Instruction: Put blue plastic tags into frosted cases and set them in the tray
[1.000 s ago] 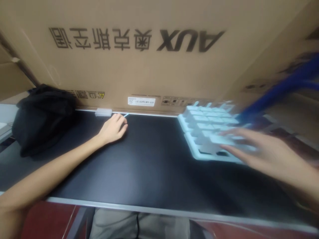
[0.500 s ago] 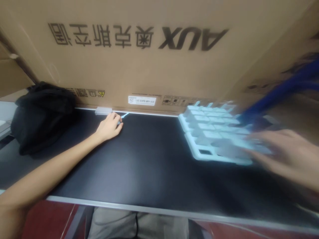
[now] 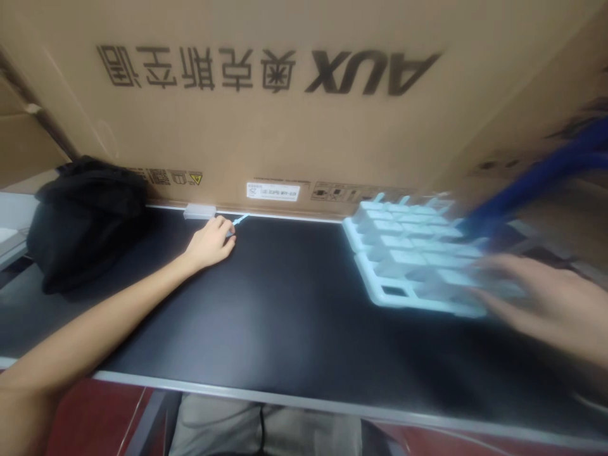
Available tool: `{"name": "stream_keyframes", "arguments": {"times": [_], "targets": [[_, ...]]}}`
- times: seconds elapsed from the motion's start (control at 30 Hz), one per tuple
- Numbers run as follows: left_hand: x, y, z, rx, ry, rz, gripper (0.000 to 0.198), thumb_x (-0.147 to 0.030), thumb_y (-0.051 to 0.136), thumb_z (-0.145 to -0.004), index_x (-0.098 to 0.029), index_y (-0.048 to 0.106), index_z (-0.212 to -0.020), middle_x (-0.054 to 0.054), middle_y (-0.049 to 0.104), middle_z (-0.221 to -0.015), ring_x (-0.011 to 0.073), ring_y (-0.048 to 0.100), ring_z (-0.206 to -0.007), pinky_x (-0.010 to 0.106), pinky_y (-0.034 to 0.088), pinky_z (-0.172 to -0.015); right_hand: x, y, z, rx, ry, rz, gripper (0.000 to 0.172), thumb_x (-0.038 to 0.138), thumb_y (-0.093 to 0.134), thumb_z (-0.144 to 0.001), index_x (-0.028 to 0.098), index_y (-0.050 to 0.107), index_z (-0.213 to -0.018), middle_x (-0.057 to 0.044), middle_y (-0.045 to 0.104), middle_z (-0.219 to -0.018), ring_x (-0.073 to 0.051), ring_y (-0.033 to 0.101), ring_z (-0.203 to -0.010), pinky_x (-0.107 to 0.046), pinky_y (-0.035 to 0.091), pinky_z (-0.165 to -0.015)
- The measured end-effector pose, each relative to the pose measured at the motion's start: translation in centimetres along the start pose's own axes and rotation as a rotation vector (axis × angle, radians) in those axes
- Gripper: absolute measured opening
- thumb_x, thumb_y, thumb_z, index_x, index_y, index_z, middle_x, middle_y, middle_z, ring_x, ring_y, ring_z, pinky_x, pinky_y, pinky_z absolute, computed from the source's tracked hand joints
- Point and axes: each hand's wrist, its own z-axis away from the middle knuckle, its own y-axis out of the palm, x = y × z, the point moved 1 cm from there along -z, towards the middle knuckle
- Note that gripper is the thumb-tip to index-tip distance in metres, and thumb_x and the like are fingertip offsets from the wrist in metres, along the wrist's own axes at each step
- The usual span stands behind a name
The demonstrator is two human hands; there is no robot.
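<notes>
My left hand lies on the black desk mat near the back edge, fingers curled and pinched on the end of a thin light-blue stick. A small clear block sits just behind it. At the right lies a white keyboard, angled, with one dark empty key slot at its near left corner. My right hand is over the keyboard's near right end, smeared by motion, so its fingers are unclear.
A big cardboard box printed "AUX" walls off the back of the desk. A black bag sits at the left. A blurred blue strap or tube crosses behind the keyboard. The desk's front edge runs above my lap.
My left hand moved slightly back toward the clear block and closed on the light-blue stick. My right hand slid right along the keyboard, which shifted a little.
</notes>
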Motion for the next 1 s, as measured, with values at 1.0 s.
{"name": "stream_keyframes", "arguments": {"times": [1.0], "targets": [[10.8,-2.0,-0.8,-0.031,-0.252,-0.140,0.046,-0.041,0.058,-0.084,-0.018,0.058,-0.124,0.020,0.056,-0.147,0.0399,0.042,-0.146,0.055,0.042,-0.118,16.0,0.8,-2.4,-0.252,-0.366,0.051,0.021,0.022,0.052,-0.094,0.019,0.071,-0.103,-0.014,0.072,-0.103,-0.030,0.058,-0.092,-0.042,0.044,-0.078]]}}
